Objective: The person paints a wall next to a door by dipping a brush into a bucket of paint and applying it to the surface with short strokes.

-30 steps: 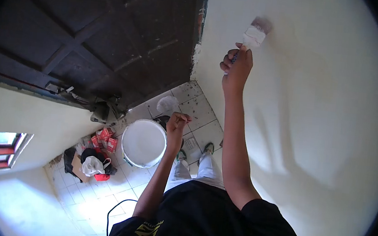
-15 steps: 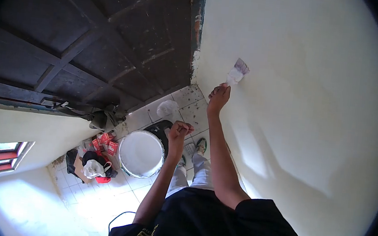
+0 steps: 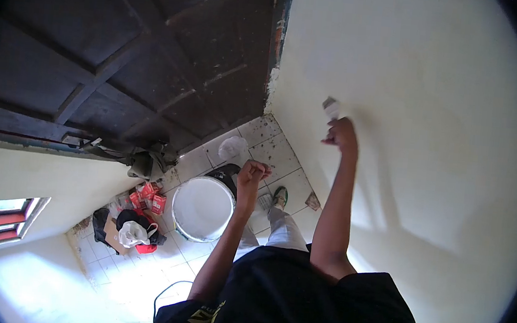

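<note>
The bare right arm (image 3: 337, 200) reaches forward and upward in the view, slightly bent at the elbow; its wrist flexes toward the left; the bare right hand (image 3: 342, 134) is closed in a grip, fingers curled inward; the bare left arm (image 3: 224, 245) extends forward, angled inward; the bare left hand (image 3: 253, 174) is raised, its fingers loosely curled, fingertips directed rightward; the hands are well apart.

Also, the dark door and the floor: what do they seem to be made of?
Door: probably wood, painted or stained dark with a slight sheen; raised rails frame its panels. Floor: likely glazed ceramic tile, pale, as joint lines and bright glare suggest.
</note>
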`<state>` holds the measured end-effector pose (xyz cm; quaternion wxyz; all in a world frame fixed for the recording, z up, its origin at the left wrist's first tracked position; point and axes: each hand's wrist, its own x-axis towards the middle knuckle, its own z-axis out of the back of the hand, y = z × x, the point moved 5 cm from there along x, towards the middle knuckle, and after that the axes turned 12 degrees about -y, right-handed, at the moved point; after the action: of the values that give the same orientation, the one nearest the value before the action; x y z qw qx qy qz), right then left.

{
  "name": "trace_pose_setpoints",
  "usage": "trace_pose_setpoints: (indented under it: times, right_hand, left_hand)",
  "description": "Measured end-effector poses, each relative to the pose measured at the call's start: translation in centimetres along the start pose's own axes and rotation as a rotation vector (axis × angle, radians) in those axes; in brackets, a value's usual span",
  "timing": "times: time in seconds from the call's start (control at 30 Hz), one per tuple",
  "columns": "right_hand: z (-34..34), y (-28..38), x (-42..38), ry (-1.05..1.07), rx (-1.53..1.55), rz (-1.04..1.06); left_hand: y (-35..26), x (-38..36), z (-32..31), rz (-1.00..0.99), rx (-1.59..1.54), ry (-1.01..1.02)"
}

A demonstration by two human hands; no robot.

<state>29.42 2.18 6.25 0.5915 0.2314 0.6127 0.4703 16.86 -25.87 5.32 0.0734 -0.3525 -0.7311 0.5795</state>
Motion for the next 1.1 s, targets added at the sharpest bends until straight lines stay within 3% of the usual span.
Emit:
trace_pose_setpoints:
  times: [0.1,0.2,0.23,0.3,0.37,0.47,0.53,0.67,0.77,0.9,1.03,1.1]
  right_hand:
    - [1.4,7.8,-7.1,-0.134,0.121,0.113]
    - [1.3,12.7,-12.9,-0.305,0.024,0.278]
    - [0.7,13.8,-14.8,-0.302,0.017,0.281]
    - [0.1,16.1,-18.1,-0.457,-0.013,0.544]
    - [-0.6,15.0,-16.9,-0.482,0.056,0.638]
    - [-2.1,9.3,-8.8,-0.311,0.477,0.568]
    - [-4.0,3.2,-3.7,-0.427,0.480,0.554]
    - [-8.3,-3.4,-1.8,-0.412,0.733,0.080]
    - [-11.3,-7.2,-0.5,-0.223,0.873,-0.326]
    - [-12.0,-5.5,-0.8,-0.199,0.995,-0.447]
    - [-8.7,5.3,-1.5,-0.179,1.007,-0.141]
    - [-6.5,10.2,-1.4,0.154,1.295,-0.120]
  left_hand:
    - [-0.5,0.4,1.1,-0.019,-0.079,0.010]
    - [-3.6,0.1,0.9,-0.024,-0.065,-0.033]
    - [-3.9,0.1,1.1,-0.023,-0.071,-0.036]
    - [-4.4,0.2,1.5,-0.053,-0.095,-0.010]
    - [-4.3,0.3,2.0,-0.044,-0.105,-0.032]
    - [-3.3,0.4,2.6,-0.010,-0.105,-0.062]
    - [-2.5,0.3,2.8,0.014,-0.099,-0.072]
    - [-1.0,-0.8,3.2,0.058,-0.119,-0.094]
    - [-0.8,-1.2,3.2,0.053,-0.101,-0.083]
    - [-1.3,-1.6,2.9,0.026,-0.105,-0.086]
    - [-2.4,-1.7,2.4,-0.008,-0.090,-0.058]
    - [-2.7,-1.6,2.1,0.006,-0.093,-0.065]
